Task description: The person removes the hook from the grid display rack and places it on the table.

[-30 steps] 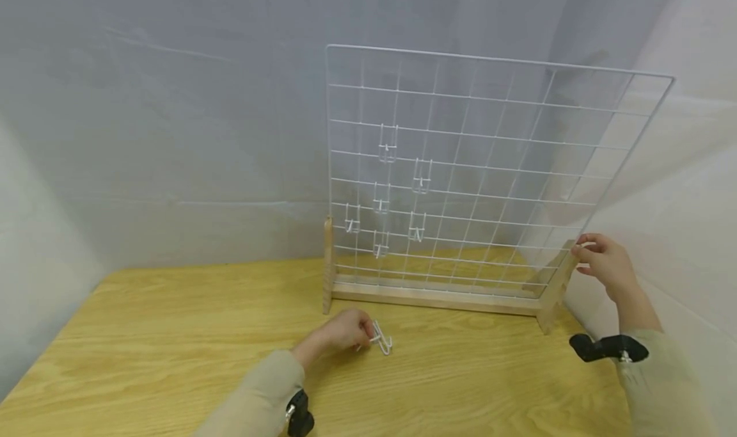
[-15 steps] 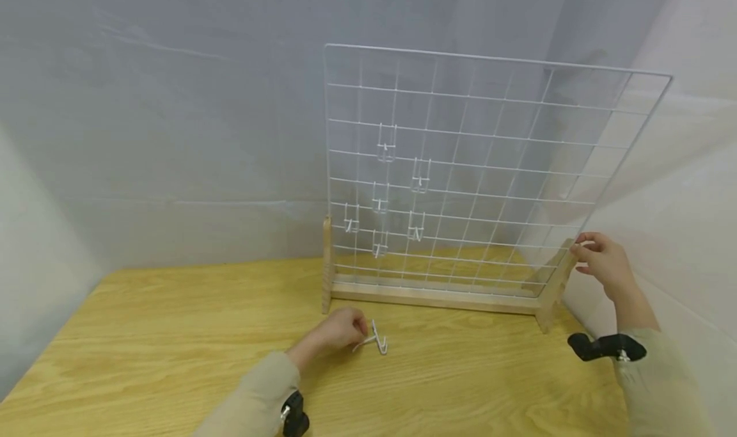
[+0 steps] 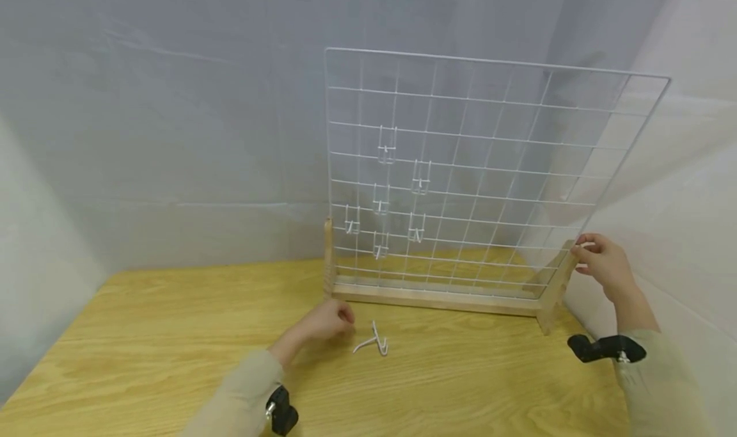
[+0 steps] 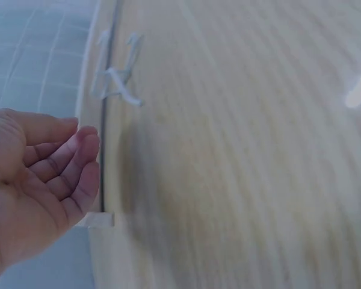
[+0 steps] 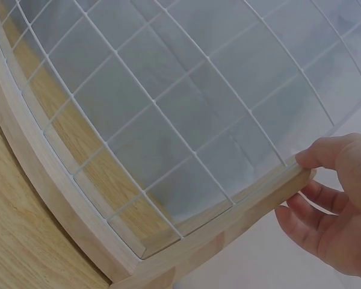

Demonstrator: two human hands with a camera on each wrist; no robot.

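A white wire hook [image 3: 375, 340] lies on the table, its prongs pointing different ways. Just left of it my left hand [image 3: 322, 320] hovers with loosely curled fingers and holds nothing; in the left wrist view the hand [image 4: 54, 162] has a gap between thumb and fingers. At the right end of the wooden stand [image 3: 437, 298], my right hand [image 3: 604, 264] pinches the top of the side post [image 5: 271, 195], thumb at the grid's edge and fingers beneath. The white wire grid [image 3: 495, 136] stands upright in this stand. Several white hooks [image 3: 417, 228] hang on its left half.
The wooden table [image 3: 190, 334] extends to the left and in front of the stand. A grey-white sheet [image 3: 190, 136] hangs behind, and a pale sheet [image 3: 691, 200] closes in the right side near the right arm.
My left hand has let go of the wire hook and drawn back to the left, leaving it on the table. My right hand has stayed on the stand's post.
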